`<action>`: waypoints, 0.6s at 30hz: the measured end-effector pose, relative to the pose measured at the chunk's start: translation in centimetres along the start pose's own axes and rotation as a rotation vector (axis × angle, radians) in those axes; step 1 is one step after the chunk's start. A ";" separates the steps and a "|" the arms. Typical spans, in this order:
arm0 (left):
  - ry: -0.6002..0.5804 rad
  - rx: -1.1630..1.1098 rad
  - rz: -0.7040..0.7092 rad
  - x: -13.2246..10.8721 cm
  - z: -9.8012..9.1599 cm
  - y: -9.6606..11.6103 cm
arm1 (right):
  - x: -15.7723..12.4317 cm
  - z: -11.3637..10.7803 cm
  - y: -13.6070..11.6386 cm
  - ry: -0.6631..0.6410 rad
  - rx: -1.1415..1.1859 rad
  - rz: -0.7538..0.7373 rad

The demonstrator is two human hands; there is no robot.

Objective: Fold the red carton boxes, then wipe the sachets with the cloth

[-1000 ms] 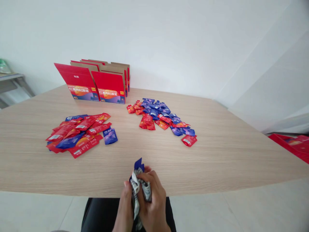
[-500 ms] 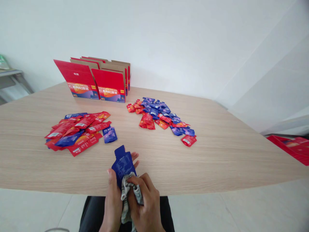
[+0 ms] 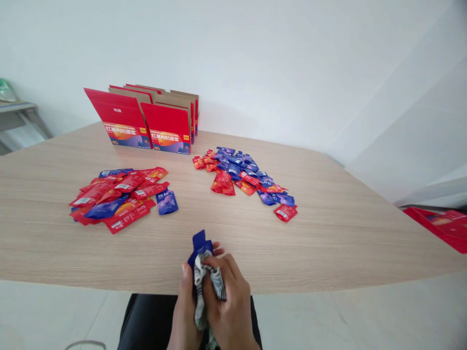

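A blue pouch (image 3: 199,243) with a narrow top spout lies in my left hand (image 3: 187,301), whose thumb is on its near side and fingertips show past its right edge. My right hand (image 3: 229,296) is closed round a crumpled, grey-and-white patterned cloth (image 3: 200,282), pressed against the face of the pouch. The cloth hides the pouch's lower part. Both hands are at the table's front edge, above my lap. Beyond them to the left, a single blue pouch (image 3: 167,202) lies beside a heap of red and blue pouches (image 3: 120,197).
A second, scattered heap of red and blue pouches (image 3: 241,170) lies at the middle back of the table (image 3: 328,233). Red open-topped cartons (image 3: 168,126) stand in rows by the wall at back left. Another red box (image 3: 438,226) is at the far right.
Both hands have shifted a little right and down with the blue pouch. The cloth has moved higher on the pouch, covering more of its printed face.
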State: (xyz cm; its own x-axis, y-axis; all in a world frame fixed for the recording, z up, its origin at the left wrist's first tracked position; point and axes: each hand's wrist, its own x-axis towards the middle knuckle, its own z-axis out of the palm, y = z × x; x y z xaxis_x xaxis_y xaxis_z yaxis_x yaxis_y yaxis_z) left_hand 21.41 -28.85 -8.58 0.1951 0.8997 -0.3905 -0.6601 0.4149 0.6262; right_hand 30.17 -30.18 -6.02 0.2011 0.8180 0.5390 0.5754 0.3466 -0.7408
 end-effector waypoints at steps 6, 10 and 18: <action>0.023 -0.009 0.130 0.9 0.0 2.7 | -1.7 1.4 0.5 0.011 0.132 0.043; -0.096 0.034 0.074 0.7 -1.8 1.5 | -1.2 0.8 0.9 0.042 0.295 0.189; -0.241 0.115 0.061 2.2 -3.3 1.4 | -4.4 0.8 4.6 0.261 0.482 0.670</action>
State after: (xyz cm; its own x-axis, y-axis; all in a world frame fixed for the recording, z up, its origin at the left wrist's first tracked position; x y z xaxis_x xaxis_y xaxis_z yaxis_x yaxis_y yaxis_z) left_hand 18.52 -26.75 -10.85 0.3339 0.9240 -0.1865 -0.5916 0.3594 0.7217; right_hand 31.31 -31.85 -12.13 0.5876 0.8082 -0.0405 -0.1160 0.0346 -0.9926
